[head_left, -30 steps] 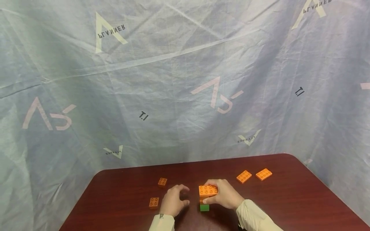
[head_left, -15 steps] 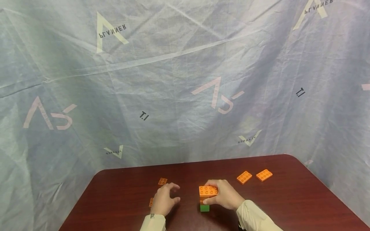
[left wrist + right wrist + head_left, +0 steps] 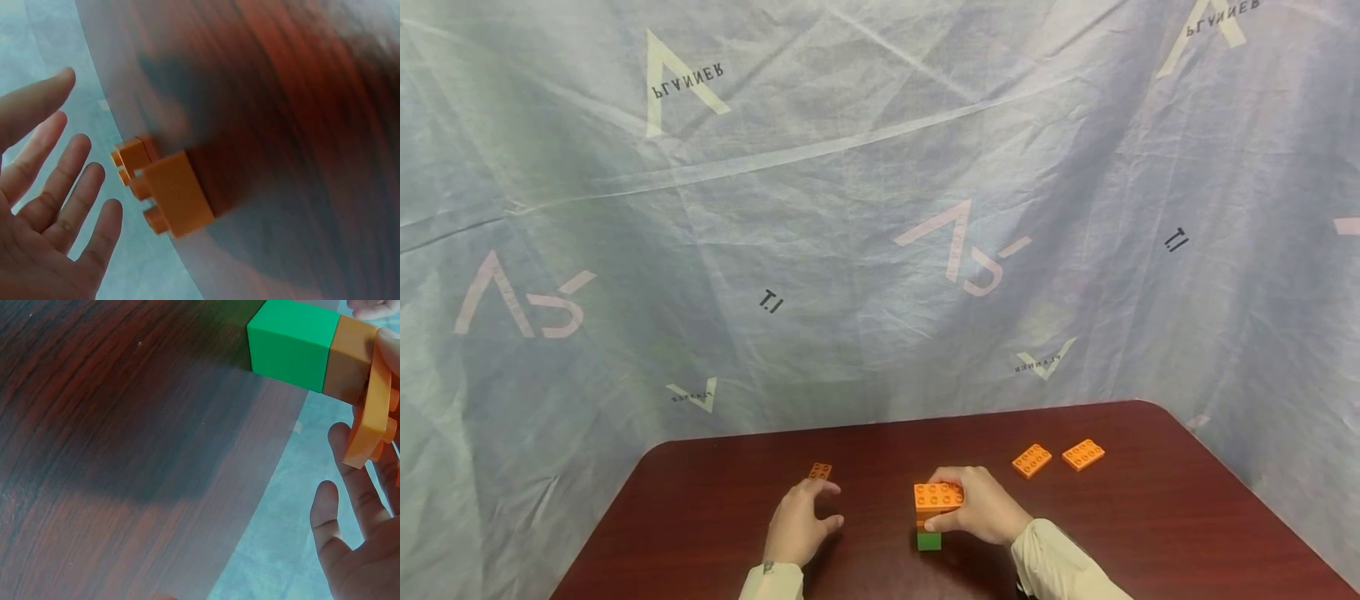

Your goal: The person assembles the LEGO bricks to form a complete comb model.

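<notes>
In the head view my right hand (image 3: 985,507) grips a short brick stack by its upper part, thumb on the near side. The stack has a green brick (image 3: 290,347) at the bottom, an orange brick (image 3: 350,356) on it and a wider, thin orange plate brick (image 3: 937,495) on top. My left hand (image 3: 797,523), fingers spread and holding nothing, hovers at the left. In the left wrist view, one square orange brick (image 3: 178,195) stands close beside its fingers, with a second orange brick (image 3: 130,157) behind. The head view hides the nearer one behind the hand.
Two flat orange plate bricks (image 3: 1032,461) lie at the back right of the dark red wooden table (image 3: 1150,517). A grey printed cloth (image 3: 850,250) hangs behind the table and along its sides.
My left hand has moved left, away from the stack, and now covers the nearer square orange brick in the head view. The right hand keeps its grip on the stack in place.
</notes>
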`<state>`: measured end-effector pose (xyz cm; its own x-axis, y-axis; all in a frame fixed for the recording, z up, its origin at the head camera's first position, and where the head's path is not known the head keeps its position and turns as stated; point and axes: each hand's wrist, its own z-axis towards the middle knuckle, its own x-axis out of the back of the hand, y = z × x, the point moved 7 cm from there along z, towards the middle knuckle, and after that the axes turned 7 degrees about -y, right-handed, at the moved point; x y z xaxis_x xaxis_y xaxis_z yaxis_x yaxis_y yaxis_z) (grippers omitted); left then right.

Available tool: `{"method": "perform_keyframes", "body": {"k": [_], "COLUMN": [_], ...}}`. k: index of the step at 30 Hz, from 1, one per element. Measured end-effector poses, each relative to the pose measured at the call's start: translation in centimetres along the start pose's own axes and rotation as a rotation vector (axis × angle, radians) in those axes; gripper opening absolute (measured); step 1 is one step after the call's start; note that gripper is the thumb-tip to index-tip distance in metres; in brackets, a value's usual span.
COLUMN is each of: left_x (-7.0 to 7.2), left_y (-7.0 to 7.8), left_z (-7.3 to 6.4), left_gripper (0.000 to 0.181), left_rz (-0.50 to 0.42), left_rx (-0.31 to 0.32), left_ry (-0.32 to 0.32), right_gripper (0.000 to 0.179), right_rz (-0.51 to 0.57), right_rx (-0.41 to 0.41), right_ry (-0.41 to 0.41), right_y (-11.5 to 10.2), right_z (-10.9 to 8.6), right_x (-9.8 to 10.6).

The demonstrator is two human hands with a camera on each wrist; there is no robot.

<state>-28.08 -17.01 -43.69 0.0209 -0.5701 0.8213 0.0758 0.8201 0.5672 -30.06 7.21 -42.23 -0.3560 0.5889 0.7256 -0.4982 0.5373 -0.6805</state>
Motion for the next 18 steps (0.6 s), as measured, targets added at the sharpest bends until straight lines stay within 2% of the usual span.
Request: {"method": "perform_keyframes", "body": {"k": [10,18], "left_x": [0.9,1.4], "left_y": [-1.6,-3.2], "left_z": [-0.3,-0.6], "left_gripper": [0.035,0.037], "left_rz": [0.024,0.037], "left_rx": [0.044,0.084], "left_ry": [0.005,-0.015], "right_gripper": [0.037,0.036], "right_rz": [-0.006,0.001], "right_rx": [-0.005,0.004], "right_ry": [0.001,0.007], "right_y": [0.1,-0.1], "right_z": [0.0,-0.1], "right_x": [-0.1,0.0]}}
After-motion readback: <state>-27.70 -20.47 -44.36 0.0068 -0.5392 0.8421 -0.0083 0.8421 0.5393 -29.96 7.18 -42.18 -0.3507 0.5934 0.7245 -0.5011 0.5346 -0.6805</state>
